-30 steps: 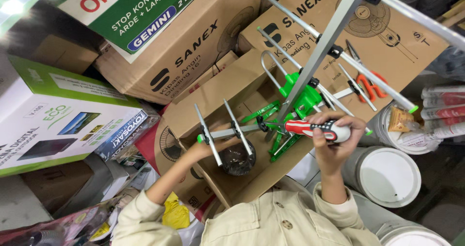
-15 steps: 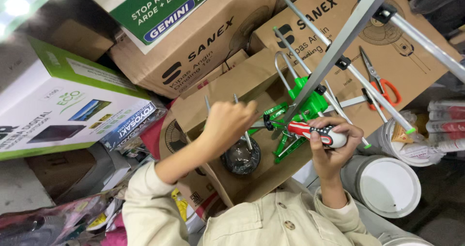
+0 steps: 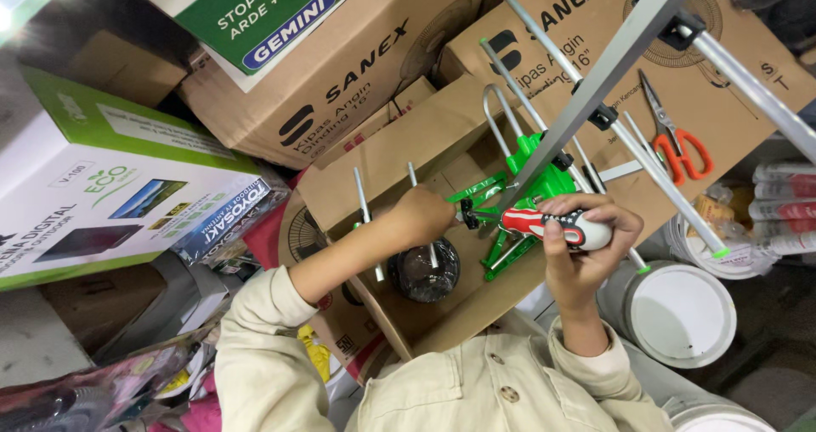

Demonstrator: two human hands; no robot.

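A metal antenna with a long aluminium boom, thin rods and a green plastic clamp hangs over an open cardboard box. My left hand is closed around one thin rod, just left of a black knob on the clamp. My right hand grips a screwdriver with a red, white and black handle. The screwdriver lies level and points left into the green clamp. Its tip is hidden among the green parts.
Orange-handled scissors lie on a brown carton at the right. A white bucket lid sits below them. A black round part lies in the open box. Stacked cartons and a green-and-white box crowd the left.
My left hand has moved right along the rods and closed next to the green clamp. My right hand has kept the screwdriver at the clamp. The view shifted slightly.
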